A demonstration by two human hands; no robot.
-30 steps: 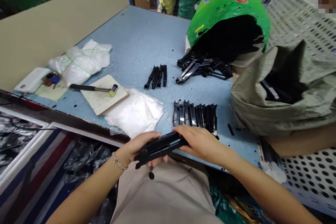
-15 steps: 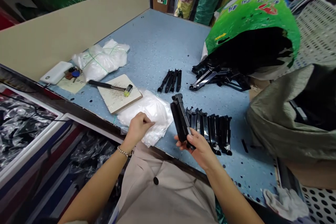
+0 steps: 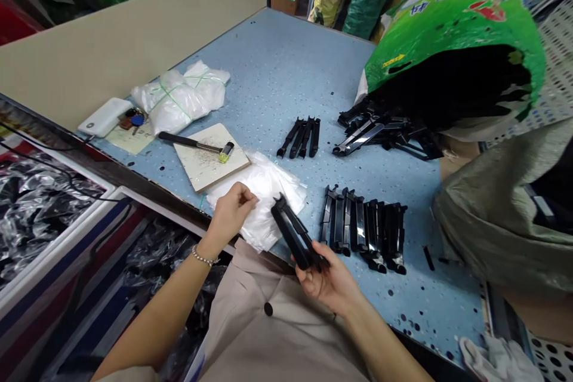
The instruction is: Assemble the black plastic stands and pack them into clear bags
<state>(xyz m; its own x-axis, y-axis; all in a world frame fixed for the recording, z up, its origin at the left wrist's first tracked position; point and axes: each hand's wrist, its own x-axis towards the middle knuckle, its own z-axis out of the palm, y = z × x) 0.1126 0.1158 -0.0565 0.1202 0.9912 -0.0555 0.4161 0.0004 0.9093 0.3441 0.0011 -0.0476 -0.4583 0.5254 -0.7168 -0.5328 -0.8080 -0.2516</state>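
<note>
Black plastic part [image 3: 293, 233] swinging down and in toward the body now, tipped over on a slant where a moment ago it stood nearly upright beside the row! Right hand [image 3: 329, 286] has it from underneath, fingers curled around the lower end, thumb on top, a firm cradle that leaves the length free to look along. Its upper tip reaches over the edge of the clear plastic bags [image 3: 280, 182]. Left hand [image 3: 233, 212] stays just above those bags, fingertips bunched together; can't tell from here whether they're pinching a bag edge. Out on the speckled blue table [image 3: 268, 71], the row of black parts [image 3: 362, 227] lies side by side, probably kept parallel to stay orderly and apart from the loose heap of black parts [image 3: 380, 134] at the mouth of the green woven sack [image 3: 452, 18]. Between them, a small cluster of black parts [image 3: 299, 137] sits in its own tight group, and further left a wooden board [image 3: 210, 158] carries a black-handled tool [image 3: 190, 143].
</note>
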